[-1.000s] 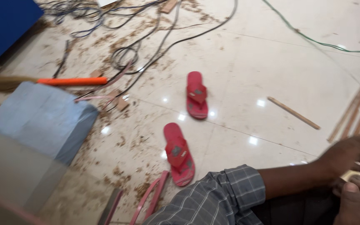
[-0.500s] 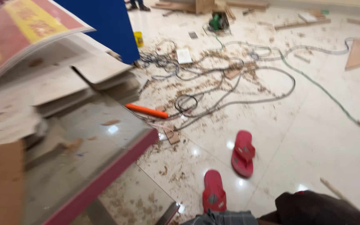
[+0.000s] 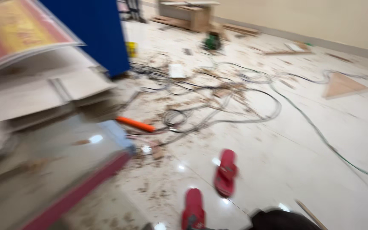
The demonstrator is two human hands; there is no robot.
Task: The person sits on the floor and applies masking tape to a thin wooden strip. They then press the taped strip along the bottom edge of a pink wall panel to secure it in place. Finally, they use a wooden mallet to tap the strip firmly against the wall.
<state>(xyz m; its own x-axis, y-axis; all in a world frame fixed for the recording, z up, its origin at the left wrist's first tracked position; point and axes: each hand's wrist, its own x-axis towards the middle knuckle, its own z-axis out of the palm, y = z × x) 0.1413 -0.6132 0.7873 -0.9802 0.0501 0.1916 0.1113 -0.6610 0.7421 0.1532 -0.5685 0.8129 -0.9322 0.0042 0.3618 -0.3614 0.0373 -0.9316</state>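
Note:
Neither of my hands shows in the head view now. A dark clothed part of my body sits at the bottom edge. Two red flip-flops lie on the pale tiled floor: one in the lower middle, the other at the bottom edge beside it. An orange-handled tool lies on the floor near a tangle of dark cables. The picture is blurred by motion.
A stack of grey boards with a red edge fills the left side, with a printed sheet on top. A blue panel stands behind. Wood chips, offcuts, a triangular board and a wooden box litter the floor.
The view has swung up and left. My hands and checked sleeve, seen at the lower right a second ago, have left the frame. The flip-flops have slid toward the bottom.

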